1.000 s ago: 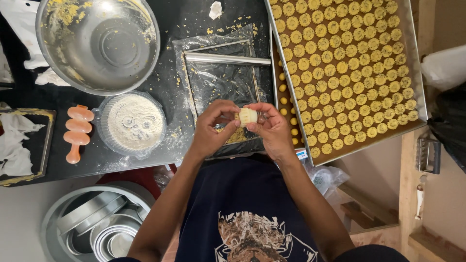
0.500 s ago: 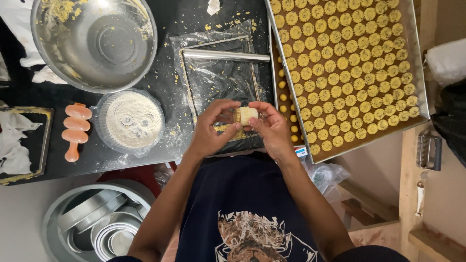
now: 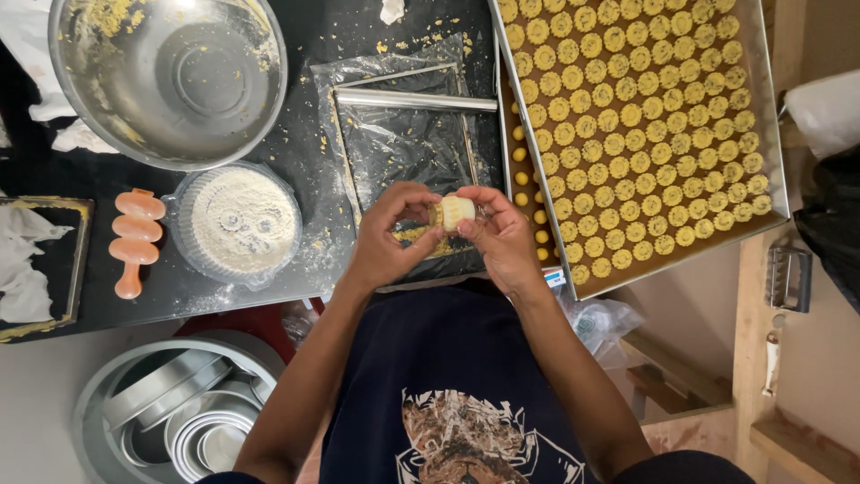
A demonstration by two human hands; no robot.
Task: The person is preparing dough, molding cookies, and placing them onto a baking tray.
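My left hand (image 3: 387, 235) and my right hand (image 3: 498, 235) meet over the near edge of the dark table, both gripping a small pale round mould (image 3: 454, 212) between the fingertips. Under them lies a metal frame on a clear plastic sheet (image 3: 403, 143) with a metal rod (image 3: 414, 99) across it and yellow dough crumbs. To the right, a large metal tray (image 3: 770, 116) is filled with rows of several small yellow stamped cookies (image 3: 645, 125). A few plain yellow dough balls (image 3: 522, 176) line its left side.
A big steel mixing bowl (image 3: 170, 76) with dough scraps stands at the back left. Below it sit a plastic tub of flour (image 3: 237, 222) and an orange wavy tool (image 3: 133, 237). Nested round tins (image 3: 179, 417) lie in a basin at lower left. Wooden shelving (image 3: 761, 358) is at right.
Both hands have stayed together on the mould, turning it slightly between the fingers. The view has shifted a little.
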